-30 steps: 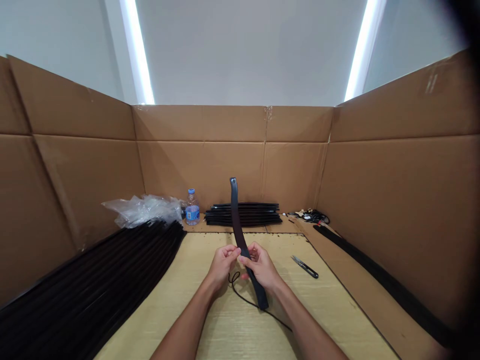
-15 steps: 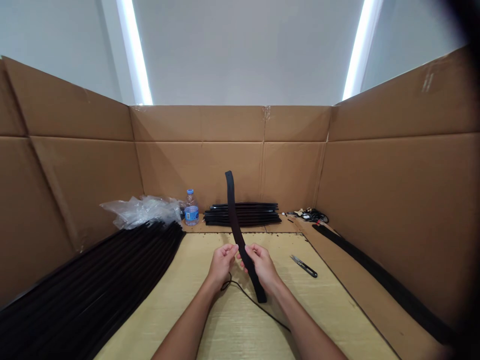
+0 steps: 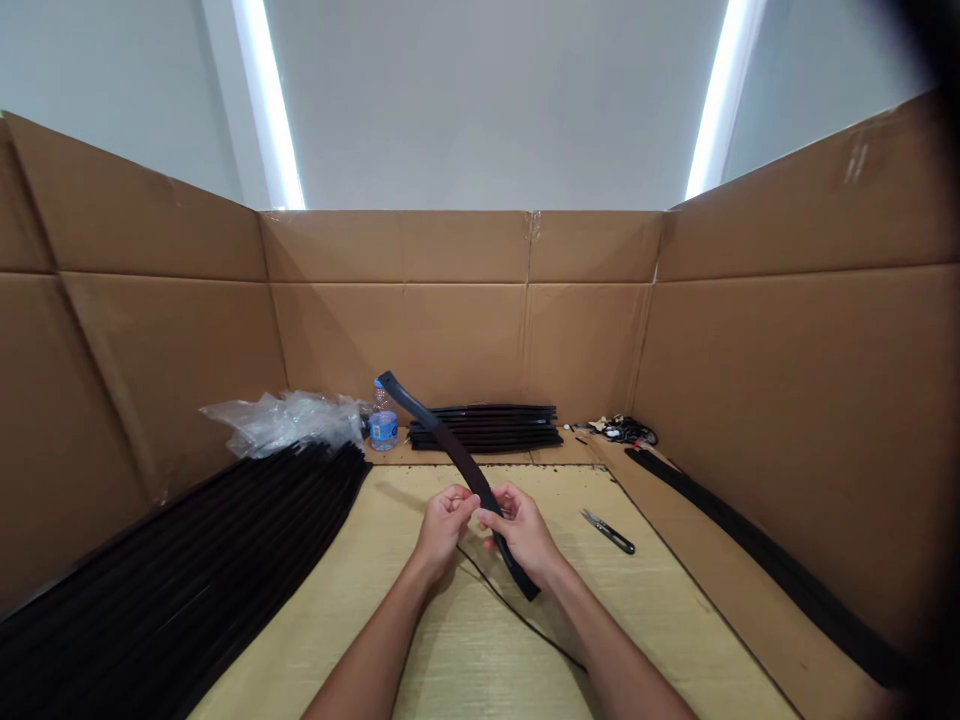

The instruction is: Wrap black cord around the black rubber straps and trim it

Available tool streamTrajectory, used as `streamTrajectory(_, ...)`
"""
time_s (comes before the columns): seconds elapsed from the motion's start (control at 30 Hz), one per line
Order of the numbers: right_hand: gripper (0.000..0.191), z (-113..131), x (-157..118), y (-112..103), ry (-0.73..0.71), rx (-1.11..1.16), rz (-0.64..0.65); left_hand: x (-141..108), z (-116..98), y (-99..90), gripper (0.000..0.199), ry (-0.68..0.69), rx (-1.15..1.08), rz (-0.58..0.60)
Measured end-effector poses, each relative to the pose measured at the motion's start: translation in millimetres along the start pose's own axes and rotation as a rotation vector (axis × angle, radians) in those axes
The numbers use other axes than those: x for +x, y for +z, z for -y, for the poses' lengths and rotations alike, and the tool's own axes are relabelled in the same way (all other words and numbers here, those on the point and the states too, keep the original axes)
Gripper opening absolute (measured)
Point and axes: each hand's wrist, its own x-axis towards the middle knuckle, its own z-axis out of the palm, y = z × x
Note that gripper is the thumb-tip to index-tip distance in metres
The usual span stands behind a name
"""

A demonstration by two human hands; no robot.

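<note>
A curved black strip [image 3: 459, 455] slants across the middle, its far end up by the bottle and its near end low over the mat. My right hand [image 3: 519, 532] is closed on its lower part, thumb on top. Against the strip's left edge, my left hand [image 3: 448, 522] is pinched with the fingertips close to the right thumb. From beneath the left hand a thin black cord [image 3: 504, 600] trails over the mat to the right forearm; the fingers hide its upper end. Thread snips [image 3: 609, 532] lie right of my hands.
Long black strips [image 3: 195, 590] cover the left side, with clear plastic bags [image 3: 289, 425] behind. A water bottle [image 3: 383, 428] and a stack of black strips [image 3: 495, 428] stand at the back. Another long strip [image 3: 750, 550] lies right. Cardboard walls [image 3: 465, 330] enclose the table.
The strip has tilted, its far end swinging left and down in front of the bottle. The cord's loop beside my left wrist has straightened. Both hands stay in nearly the same place.
</note>
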Motion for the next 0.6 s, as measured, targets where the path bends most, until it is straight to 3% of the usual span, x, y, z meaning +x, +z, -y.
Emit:
streamTrajectory(0.4, 0.063, -6, 5, 0, 0.038, -0.019, -0.109, -2, 3, 3.5, 0.044, 0.015, 0.036, 0.027)
streamTrajectory(0.6, 0.061, -10, 6, 0, 0.019, 0.015, -0.073, -1, 3, 2.0, 0.047, 0.020, 0.064, 0.021)
